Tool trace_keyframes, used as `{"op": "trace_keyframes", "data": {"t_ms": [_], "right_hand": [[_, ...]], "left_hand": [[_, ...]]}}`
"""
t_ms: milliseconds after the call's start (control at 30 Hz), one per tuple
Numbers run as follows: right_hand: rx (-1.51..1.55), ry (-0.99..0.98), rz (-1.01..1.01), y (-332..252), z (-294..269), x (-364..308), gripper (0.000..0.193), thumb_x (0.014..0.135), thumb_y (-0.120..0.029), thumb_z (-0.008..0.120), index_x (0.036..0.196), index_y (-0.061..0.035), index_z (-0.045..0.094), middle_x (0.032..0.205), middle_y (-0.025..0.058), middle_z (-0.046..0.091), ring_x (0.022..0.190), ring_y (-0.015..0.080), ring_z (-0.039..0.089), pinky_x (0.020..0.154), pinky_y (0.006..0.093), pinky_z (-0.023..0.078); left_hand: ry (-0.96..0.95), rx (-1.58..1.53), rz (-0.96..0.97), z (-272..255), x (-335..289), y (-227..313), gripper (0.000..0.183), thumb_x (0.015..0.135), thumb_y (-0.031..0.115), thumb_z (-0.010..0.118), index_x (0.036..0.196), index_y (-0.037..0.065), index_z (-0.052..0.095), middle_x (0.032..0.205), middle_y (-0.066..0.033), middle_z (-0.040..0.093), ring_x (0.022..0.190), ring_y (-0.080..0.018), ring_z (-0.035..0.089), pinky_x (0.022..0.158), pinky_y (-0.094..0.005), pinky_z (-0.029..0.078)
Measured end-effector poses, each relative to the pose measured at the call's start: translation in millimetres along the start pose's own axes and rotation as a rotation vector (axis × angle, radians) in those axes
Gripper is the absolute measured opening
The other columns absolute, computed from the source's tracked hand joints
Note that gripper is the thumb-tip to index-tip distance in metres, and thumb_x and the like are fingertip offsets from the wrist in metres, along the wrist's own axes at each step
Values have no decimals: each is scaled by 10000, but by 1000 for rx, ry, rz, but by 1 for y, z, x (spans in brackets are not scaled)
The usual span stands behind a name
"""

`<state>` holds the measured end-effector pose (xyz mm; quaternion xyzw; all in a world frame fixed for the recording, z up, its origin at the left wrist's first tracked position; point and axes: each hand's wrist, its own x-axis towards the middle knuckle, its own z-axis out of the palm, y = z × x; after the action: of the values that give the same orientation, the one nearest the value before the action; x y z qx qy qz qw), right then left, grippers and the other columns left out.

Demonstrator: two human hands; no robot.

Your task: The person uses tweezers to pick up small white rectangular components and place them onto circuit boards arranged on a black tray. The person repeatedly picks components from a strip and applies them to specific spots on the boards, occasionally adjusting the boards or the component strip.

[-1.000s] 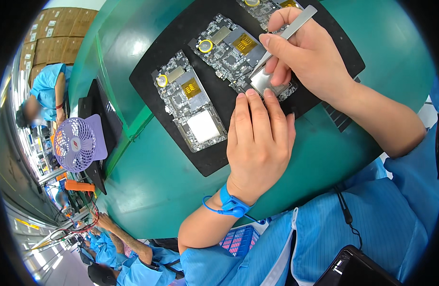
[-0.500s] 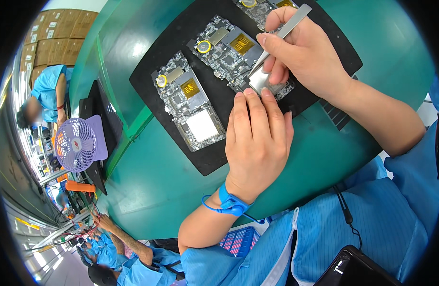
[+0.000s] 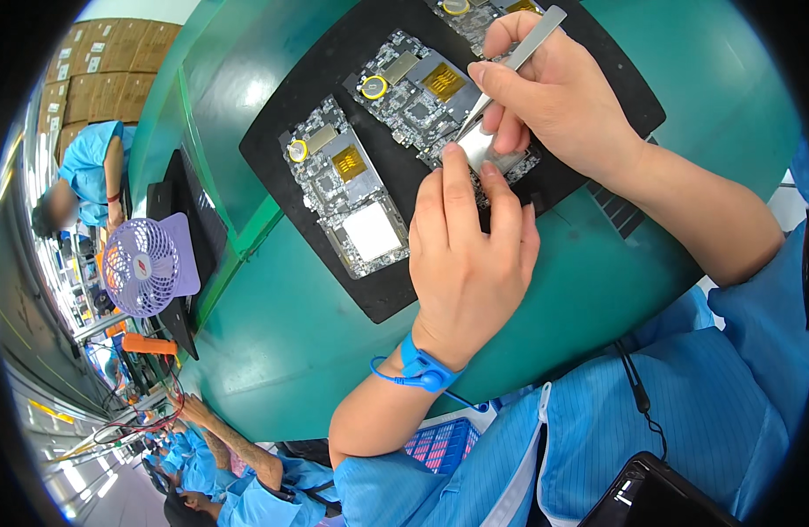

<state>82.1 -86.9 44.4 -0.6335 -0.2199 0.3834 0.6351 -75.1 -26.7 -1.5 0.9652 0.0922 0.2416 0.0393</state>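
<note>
Metal tweezers [image 3: 529, 51] are held in my right hand [image 3: 562, 110], pointing down and left. Their tips meet the edge of a shiny metal shield [image 3: 489, 156] at the near end of the middle circuit board [image 3: 417, 104]. My left hand [image 3: 468, 255] lies across that end of the board, fingers stretched out and apart, index fingertip close by the tweezer tips. A blue wrist strap [image 3: 422, 367] circles my left wrist. To the left lies a second circuit board [image 3: 344, 176] with a bright square shield [image 3: 373, 232]. The fingers hide part of the middle board.
The boards lie on a black mat [image 3: 290, 224] on a green table [image 3: 281, 369]. A third board [image 3: 475, 26] is partly visible at the far edge. Left stand a purple fan [image 3: 145, 263] and an orange tool [image 3: 149, 343]. Co-workers in blue [image 3: 92, 167] sit beyond.
My left index finger has shifted up and left toward the tweezer tips, and the left fingers have spread a little. The right hand with the tweezers has moved slightly left.
</note>
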Motion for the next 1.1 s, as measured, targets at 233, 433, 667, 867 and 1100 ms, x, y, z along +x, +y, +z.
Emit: {"op": "trace_keyframes", "data": {"t_ms": [233,433,667,867,1100], "right_hand": [[-231,92,-349,31,5,1,167,917,-133,604,999,-41,492,659,39,597,483,53,555,451,185,432],[-531,90,-1003,41,-3,10,140,902,-99,616,950,-19,511,695,15,565,524,35,568,455,171,410],[-319,-45,-669,42,2,4,118,913,-72,596,958,-9,507,748,9,562,563,33,574,465,176,427],[-457,-57,-788,50,1,7,129,913,-76,596,982,-22,501,736,-1,555,550,35,567,478,183,445],[-225,-21,-627,28,-5,-2,161,902,-76,610,1003,-55,486,720,-10,550,544,31,532,463,174,404]], "left_hand": [[-52,-48,15,-6,5,-3,418,736,143,715,1076,-75,609,1185,-304,522,974,-406,528,827,-454,463],[-7,76,55,1,-4,-1,401,785,173,675,1082,-88,608,1155,-296,560,992,-387,569,832,-419,500],[-11,112,26,-1,-6,5,435,765,140,705,1121,-91,612,1122,-249,583,1003,-375,575,853,-415,498],[-8,112,42,-1,-7,3,424,761,144,712,1108,-82,622,1100,-232,587,996,-366,578,842,-406,500],[-57,0,62,-10,-5,-4,473,781,226,709,1136,-63,591,1165,-229,557,1046,-372,549,871,-443,474]]}}
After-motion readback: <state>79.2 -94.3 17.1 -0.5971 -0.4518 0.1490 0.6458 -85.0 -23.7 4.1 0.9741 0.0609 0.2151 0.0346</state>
